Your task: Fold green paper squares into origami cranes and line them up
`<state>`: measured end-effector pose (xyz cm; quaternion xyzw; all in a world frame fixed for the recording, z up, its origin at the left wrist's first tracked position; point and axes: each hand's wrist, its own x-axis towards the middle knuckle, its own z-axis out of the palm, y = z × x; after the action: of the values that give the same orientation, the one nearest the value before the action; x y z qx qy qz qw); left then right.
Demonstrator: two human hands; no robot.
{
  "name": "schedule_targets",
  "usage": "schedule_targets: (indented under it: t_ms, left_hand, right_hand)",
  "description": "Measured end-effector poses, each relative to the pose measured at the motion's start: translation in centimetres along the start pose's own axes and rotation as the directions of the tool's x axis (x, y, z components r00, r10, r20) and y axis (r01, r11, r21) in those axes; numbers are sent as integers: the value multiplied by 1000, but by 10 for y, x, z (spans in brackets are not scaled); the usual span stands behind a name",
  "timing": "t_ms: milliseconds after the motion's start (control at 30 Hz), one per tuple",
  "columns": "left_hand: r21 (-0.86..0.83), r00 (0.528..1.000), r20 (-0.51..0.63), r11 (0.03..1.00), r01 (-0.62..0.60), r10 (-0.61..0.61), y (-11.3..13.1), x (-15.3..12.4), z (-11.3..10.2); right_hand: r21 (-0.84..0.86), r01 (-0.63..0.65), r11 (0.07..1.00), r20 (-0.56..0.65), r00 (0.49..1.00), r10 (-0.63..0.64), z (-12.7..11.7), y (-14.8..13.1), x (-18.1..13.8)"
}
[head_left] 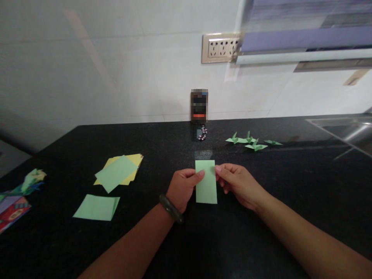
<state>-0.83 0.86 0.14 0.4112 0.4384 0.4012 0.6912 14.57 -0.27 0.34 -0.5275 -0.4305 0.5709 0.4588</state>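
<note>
A light green sheet of folding paper (206,188), folded to an upright narrow rectangle, is held just above or on the dark counter. My left hand (183,188), with a dark bangle (171,208) at its wrist, grips the left edge, thumb lying on top and fingers underneath. At the upper right edge, my right hand (235,178) pinches the paper between thumb and fingertips; its other fingers are curled. Left of my hands lies another green paper (97,207) with a fold. Behind that is a green square sheet (116,172) on a yellow stack (135,159).
Several folded green paper cranes (255,146) stand at the back right. A phone (199,106) leans on the wall with a beaded strap (202,133). Colourful packets (14,213) lie far left. A metal sink edge (334,130) is at right, sockets (222,48) above.
</note>
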Motion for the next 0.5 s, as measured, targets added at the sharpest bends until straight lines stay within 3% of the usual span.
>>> schedule_targets:
  t_ms: [67,200,333,367,433,467,500]
  left_hand:
    - [-41,1000,2,999,6,-6,0,1,0]
    - [-111,999,-40,994,-13,8,1,3,-2]
    - [-217,986,-162,973,-77,42,7,7,-6]
    - [-241,983,-182,967,-79,35,8,8,-7]
    - [-270,982,-191,961,-62,9,9,9,-9]
    - [-276,983,-184,960,-47,-4,9,9,-9]
    - [-279,986,-167,960,-29,-19,8,8,-9]
  right_hand:
    - [-65,-39,997,106,993,46,5,1,-3]
    - [-189,-47,981,149,986,76,9,5,-7]
    - [-417,-19,909,368,910,188,3,4,-8]
    - [-451,45,891,388,909,151,1,3,-8]
    - [-512,274,814,326,939,-110,-2,0,-8]
    - [-549,409,729,293,911,-291,-4,-1,-8]
    - [-582,526,620,300,848,-438,-5,-2,-8]
